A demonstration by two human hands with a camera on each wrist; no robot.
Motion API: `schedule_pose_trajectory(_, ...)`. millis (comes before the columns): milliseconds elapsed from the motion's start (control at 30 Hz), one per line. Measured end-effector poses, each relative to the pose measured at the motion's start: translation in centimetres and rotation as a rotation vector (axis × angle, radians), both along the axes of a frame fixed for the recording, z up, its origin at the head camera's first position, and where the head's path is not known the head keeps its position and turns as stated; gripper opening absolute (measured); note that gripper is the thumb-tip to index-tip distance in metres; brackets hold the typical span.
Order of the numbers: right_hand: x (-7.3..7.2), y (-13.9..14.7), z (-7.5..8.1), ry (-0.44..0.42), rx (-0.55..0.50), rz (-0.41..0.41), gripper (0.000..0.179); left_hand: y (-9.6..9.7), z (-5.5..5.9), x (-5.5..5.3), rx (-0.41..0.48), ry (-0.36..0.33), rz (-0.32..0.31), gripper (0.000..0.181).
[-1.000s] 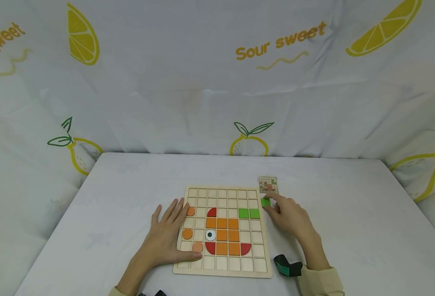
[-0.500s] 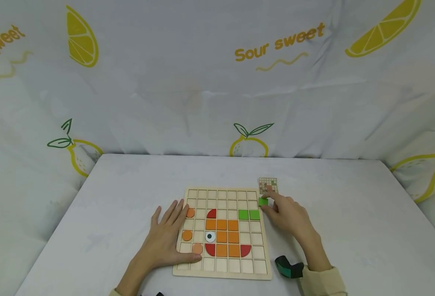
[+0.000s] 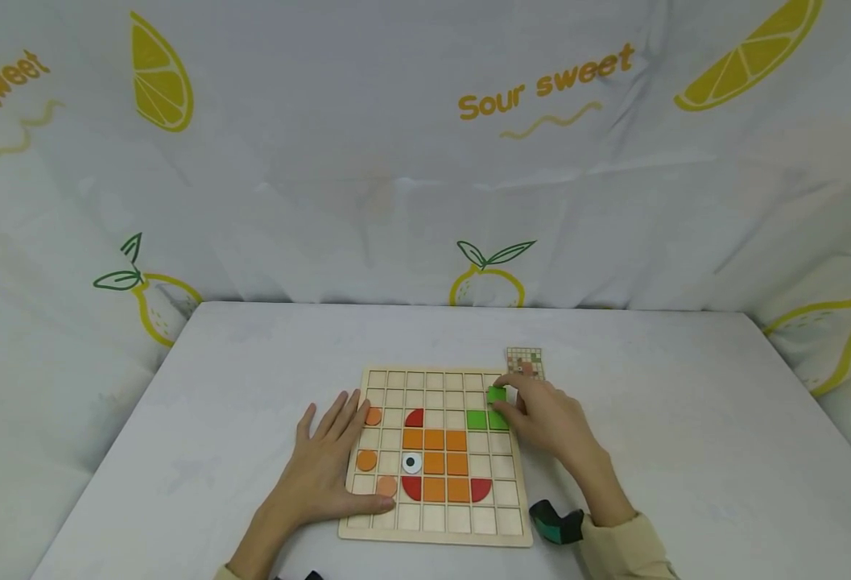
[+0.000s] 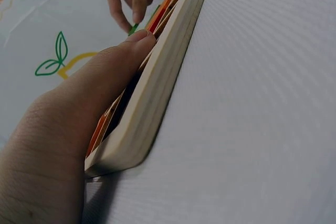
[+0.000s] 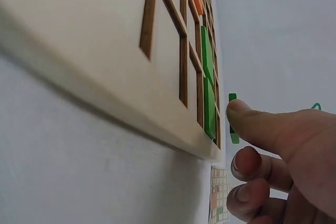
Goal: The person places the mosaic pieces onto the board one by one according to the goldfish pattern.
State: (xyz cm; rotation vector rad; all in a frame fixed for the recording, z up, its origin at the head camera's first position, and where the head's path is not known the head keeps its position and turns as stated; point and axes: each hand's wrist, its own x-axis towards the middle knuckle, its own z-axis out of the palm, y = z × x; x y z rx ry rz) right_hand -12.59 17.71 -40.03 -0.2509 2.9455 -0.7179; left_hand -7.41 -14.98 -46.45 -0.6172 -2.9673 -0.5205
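Note:
A wooden grid board [image 3: 445, 517] lies flat on the table. My left hand [image 3: 320, 475] rests on its left side with fingers spread, the thumb over the lower left edge. Between thumb and index finger, my right hand [image 3: 551, 415] pinches a green square tile [image 3: 496, 394] just above the right column, near the second row from the top. In the right wrist view that tile [image 5: 234, 136] is apart from the board's surface. Two green tiles [image 3: 477, 420] sit in the third row. Orange squares [image 3: 434, 463], red quarter-round pieces [image 3: 481, 488] and an eye disc [image 3: 411, 462] fill other cells.
A small picture card [image 3: 524, 359] with a grid pattern lies beyond the board's upper right corner, partly behind my right hand. Orange discs [image 3: 366, 460] sit in the left columns. A black and green strap piece [image 3: 559, 523] is by the right wrist. A white cloth [image 3: 367, 201] hangs behind.
My right hand has moved left with the green tile, from beside the board's right edge to over the right column. The left hand has stayed in place.

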Motion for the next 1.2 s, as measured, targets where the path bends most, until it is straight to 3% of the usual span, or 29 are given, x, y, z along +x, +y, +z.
schedule_pose_trajectory(367,-0.6,-1.4,-0.2,-0.003,0.002,0.041,0.029,0.0,0.0,0.1,0.025,0.001,-0.006,0.134)
schedule_pose_trajectory(1000,-0.4,-2.5,-0.5,-0.063,-0.009,0.043,0.030,0.0,0.0,0.1,0.009,-0.007,0.005,0.134)
schedule_pose_trajectory(1200,-0.3,-2.5,-0.4,-0.044,-0.005,0.048,0.028,0.0,0.0,0.1,0.013,-0.010,0.009,0.134)
